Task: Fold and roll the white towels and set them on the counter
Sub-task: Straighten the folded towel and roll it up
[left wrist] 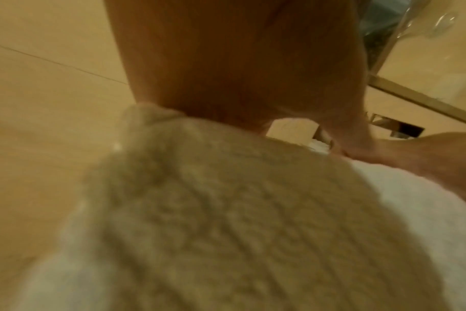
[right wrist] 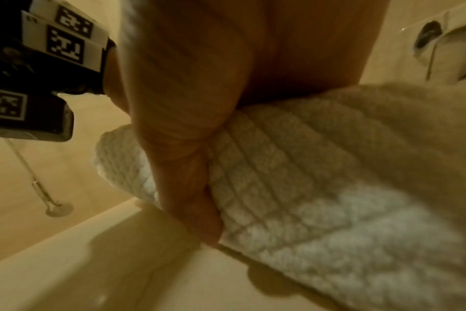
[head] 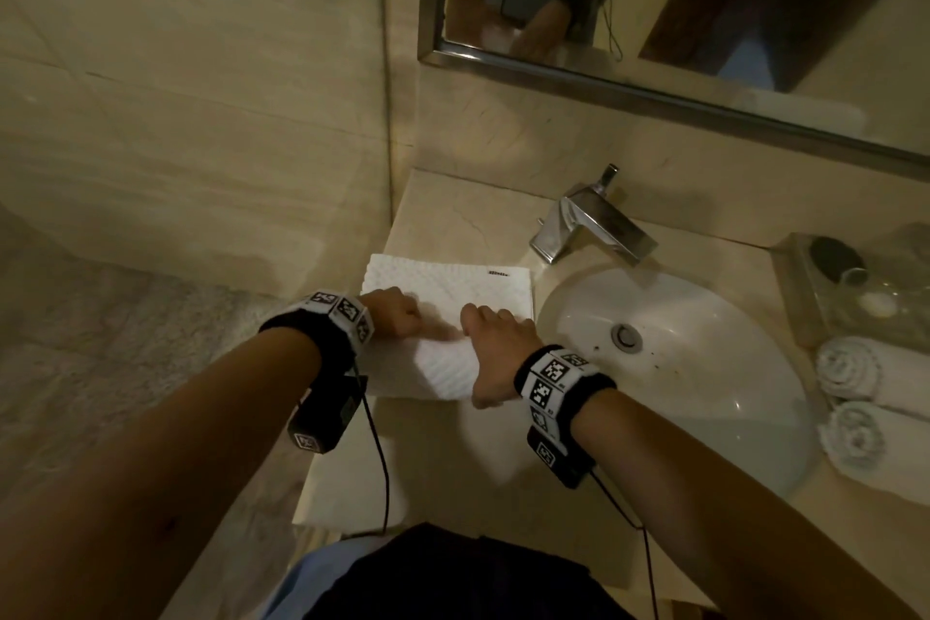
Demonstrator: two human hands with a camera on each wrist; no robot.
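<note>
**Towel on counter, both hands at its near edge**

Where the counter (head: 443,217) runs left of the sink (head: 669,368), a white waffle-weave towel (head: 443,277) lies flat, its far half spread toward the wall and a small dark tag near its far right corner. Near half is bunched up under the hands. Left hand (head: 392,312) sits on the towel's left part, fingers curled under; from the left wrist view it bears on raised cloth, but whether it grasps the towel or only presses it, I cannot tell. Right hand (head: 498,347) is at the towel's right part: right wrist view shows the thumb (right wrist: 197,189) lying against a thick fold of cloth, fingers over the top, so it grasps the towel. Hands are near each other, not touching.

Faucet (head: 589,222) stands behind the sink. Two rolled white towels (head: 855,398) lie side by side on the counter right of the sink, with a clear tray (head: 850,287) just behind them. Mirror (head: 704,5) hangs above.
</note>
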